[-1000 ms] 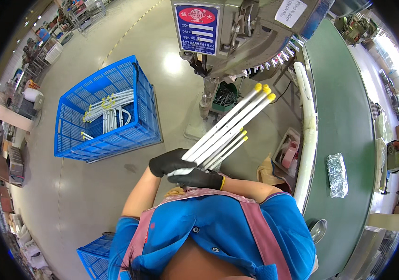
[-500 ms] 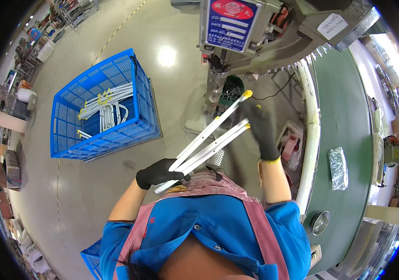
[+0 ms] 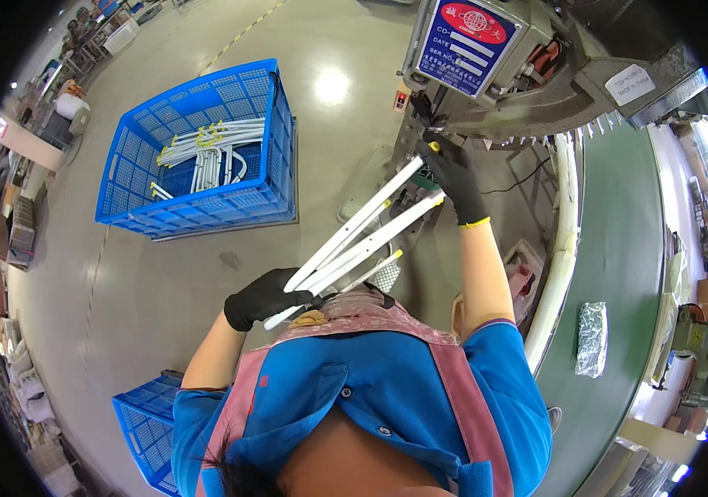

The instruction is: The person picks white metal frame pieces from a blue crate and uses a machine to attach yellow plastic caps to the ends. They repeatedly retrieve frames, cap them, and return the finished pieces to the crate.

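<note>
Several white metal tubes (image 3: pixel 374 243) with yellow end caps, apparently joined as a folding frame, slant across the space before my apron. My black-gloved left hand (image 3: pixel 261 300) is closed around their lower ends. At the upper end of the topmost tube, my black-gloved right hand (image 3: pixel 453 176) has its fingers curled round it, a yellow cap showing between them. This upper end is just under the head of a grey machine (image 3: pixel 528 116). The tubes fan apart toward the right hand, and a thinner one sticks out below the others. Exact finger contact is partly hidden.
A blue plastic crate (image 3: pixel 213 209) holding similar white tubes stands on the floor at left. Another blue crate (image 3: pixel 142 427) is at lower left. On the right runs a green table (image 3: pixel 619 248) bearing a silvery packet (image 3: pixel 592 340), with a white padded roll (image 3: pixel 565 236) along its edge.
My right hand has moved up to the upper end of the topmost tube, which now sits closer to the machine. The tubes are spread wider, with the thinner one showing. The whole view has shifted.
</note>
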{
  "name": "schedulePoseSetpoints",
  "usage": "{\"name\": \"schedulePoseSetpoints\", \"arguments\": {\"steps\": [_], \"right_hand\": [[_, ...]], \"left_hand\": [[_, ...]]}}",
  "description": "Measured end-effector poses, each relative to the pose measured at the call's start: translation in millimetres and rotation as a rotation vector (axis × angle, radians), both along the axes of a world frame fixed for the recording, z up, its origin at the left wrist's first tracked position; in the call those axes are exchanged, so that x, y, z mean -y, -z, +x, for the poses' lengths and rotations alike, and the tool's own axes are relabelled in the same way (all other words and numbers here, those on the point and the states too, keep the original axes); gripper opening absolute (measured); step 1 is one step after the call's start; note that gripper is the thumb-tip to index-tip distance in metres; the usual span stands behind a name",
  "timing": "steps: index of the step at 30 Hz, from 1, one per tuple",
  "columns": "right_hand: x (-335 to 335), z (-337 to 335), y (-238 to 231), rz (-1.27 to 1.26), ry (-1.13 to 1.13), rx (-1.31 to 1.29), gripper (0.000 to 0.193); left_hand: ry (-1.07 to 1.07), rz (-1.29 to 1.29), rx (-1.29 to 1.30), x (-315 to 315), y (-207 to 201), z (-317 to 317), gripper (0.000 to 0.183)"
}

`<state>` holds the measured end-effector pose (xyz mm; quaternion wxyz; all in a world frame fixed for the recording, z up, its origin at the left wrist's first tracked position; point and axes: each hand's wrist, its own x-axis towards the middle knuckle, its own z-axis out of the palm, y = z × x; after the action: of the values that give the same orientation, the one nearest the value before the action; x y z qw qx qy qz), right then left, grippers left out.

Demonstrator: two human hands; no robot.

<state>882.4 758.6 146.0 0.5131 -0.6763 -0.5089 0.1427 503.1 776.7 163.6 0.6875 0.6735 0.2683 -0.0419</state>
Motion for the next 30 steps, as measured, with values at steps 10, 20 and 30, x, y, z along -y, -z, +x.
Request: {"name": "schedulePoseSetpoints", "arguments": {"steps": [10, 20, 30], "right_hand": [[-32.3, 17.9, 26.0, 0.331, -0.163, 0.806, 0.019], [-31.4, 26.7, 22.8, 0.345, -0.213, 0.714, 0.017], [-34.1, 15.3, 14.4, 0.134, -0.177, 0.383, 0.021]], "left_hand": [[-0.139, -0.173, -0.048, 7.9, 19.0, -0.8, 0.044], [-0.12, -0.195, -0.054, 1.5, 25.0, 2.3, 0.044], [-0.106, -0.232, -0.057, -10.9, 41.1, -0.2, 0.043]]}}
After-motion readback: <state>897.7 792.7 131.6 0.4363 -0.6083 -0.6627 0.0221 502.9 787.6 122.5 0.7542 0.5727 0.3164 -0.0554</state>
